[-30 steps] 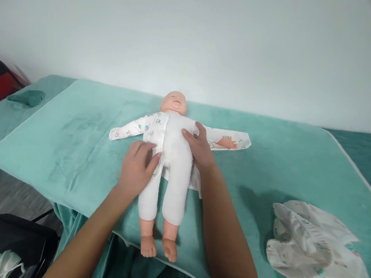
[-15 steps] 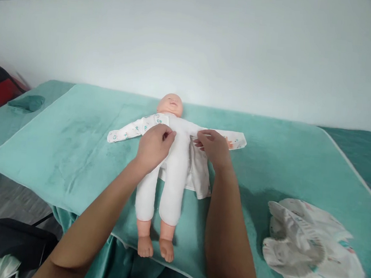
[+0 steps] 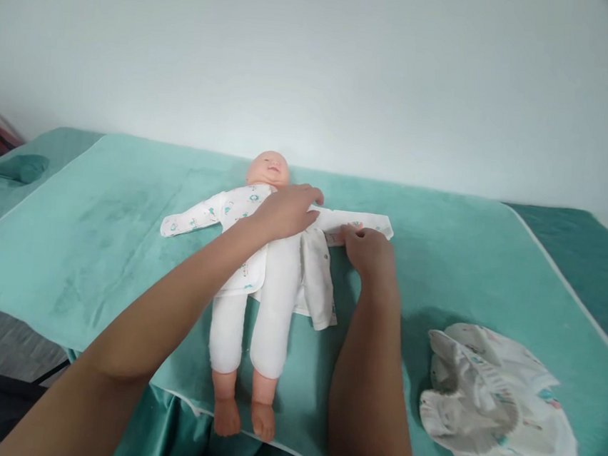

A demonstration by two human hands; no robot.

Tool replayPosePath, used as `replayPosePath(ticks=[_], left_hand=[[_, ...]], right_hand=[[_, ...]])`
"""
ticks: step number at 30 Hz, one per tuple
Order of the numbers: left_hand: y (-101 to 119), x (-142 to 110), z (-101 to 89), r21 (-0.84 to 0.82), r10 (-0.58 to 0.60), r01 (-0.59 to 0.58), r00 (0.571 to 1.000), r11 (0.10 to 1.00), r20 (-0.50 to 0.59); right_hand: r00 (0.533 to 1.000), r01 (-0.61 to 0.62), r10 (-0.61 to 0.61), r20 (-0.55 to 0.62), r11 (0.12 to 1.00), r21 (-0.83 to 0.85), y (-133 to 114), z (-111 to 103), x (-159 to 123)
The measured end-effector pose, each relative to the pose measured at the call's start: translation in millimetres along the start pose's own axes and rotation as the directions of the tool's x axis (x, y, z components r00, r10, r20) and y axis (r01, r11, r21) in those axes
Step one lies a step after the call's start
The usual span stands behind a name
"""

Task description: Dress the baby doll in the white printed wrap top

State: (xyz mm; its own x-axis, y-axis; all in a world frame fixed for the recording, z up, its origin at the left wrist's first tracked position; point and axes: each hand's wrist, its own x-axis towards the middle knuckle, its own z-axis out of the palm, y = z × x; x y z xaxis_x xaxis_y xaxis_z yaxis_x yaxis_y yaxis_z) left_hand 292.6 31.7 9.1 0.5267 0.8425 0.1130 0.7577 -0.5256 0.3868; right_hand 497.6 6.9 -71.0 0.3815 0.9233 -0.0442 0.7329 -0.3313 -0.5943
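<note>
A baby doll (image 3: 273, 325) with a white cloth body lies on its back, head toward the wall. Its printed white baby shirt (image 3: 244, 204) covers one arm and the left side of the chest. The other half lies spread open under the doll, with a sleeve (image 3: 337, 220) stretched to the right. My left hand (image 3: 289, 211) reaches across the chest, thumb and fingers around the doll's upper arm at the shoulder. Farther right, my right hand (image 3: 369, 252) has its fingers pinched on the sleeve close to its end; the fingertips are partly hidden.
A crumpled printed white garment (image 3: 501, 412) lies at the right front on the green table cover (image 3: 120, 239). A small green cushion (image 3: 16, 168) lies at the far left. Behind the table stands a white wall (image 3: 318, 79).
My left hand has moved from the chest to the doll's right-side shoulder. The shirt's left front panel now lies over the chest. My right hand has shifted outward along the sleeve.
</note>
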Motion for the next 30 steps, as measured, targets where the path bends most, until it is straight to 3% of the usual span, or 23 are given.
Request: replayPosePath(ticks=[3,6,8,11,15,18,22,27,28,30], left_hand=[[8.4,16.8,9.9,0.242,0.019,-0.074,0.975,0.967,0.223],[11.9,34.9,22.9,0.389,-0.017,-0.114,0.948,0.914,0.317],[11.9,44.4,29.1,0.41,-0.024,-0.121,0.943,0.904,0.331],[8.0,51.4,28.9,0.421,-0.037,-0.11,0.944,0.9,0.327],[-2.8,44.0,9.7,0.425,-0.046,-0.078,0.961,0.902,0.273],[-9.8,29.5,-10.4,0.433,-0.011,-0.085,0.977,0.897,0.215],[-13.4,14.6,-30.2,0.44,-0.005,-0.079,0.982,0.894,0.188],[-9.7,11.9,-36.9,0.506,-0.065,-0.078,0.964,0.859,0.259],[-8.0,11.9,-36.2,0.507,-0.075,-0.076,0.96,0.859,0.271],[-3.8,12.0,-32.8,0.505,-0.098,-0.061,0.954,0.861,0.282]], right_hand=[[0.989,0.025,-0.026,0.144,1.0,0.003,-1.4,-2.8,-1.9],[0.956,0.115,-0.149,0.251,0.983,0.146,-6.1,-2.3,-7.7],[0.936,0.181,-0.227,0.269,0.966,0.185,-9.6,0.8,-11.7],[0.933,0.212,-0.248,0.261,0.964,0.159,-13.0,6.5,-14.4],[0.954,0.154,-0.186,0.234,0.977,0.149,-13.1,7.8,-12.3],[0.978,0.044,-0.095,0.187,0.964,0.261,-11.4,5.2,-9.6],[0.998,-0.037,0.003,0.064,0.849,0.528,-10.2,2.7,-10.1],[0.996,-0.076,0.085,0.02,0.729,0.68,-9.2,-3.6,-12.9],[0.997,-0.063,0.075,0.013,0.712,0.699,-8.7,-5.4,-12.7],[0.998,0.056,-0.043,-0.036,0.789,0.611,-7.7,-9.6,-12.4]])
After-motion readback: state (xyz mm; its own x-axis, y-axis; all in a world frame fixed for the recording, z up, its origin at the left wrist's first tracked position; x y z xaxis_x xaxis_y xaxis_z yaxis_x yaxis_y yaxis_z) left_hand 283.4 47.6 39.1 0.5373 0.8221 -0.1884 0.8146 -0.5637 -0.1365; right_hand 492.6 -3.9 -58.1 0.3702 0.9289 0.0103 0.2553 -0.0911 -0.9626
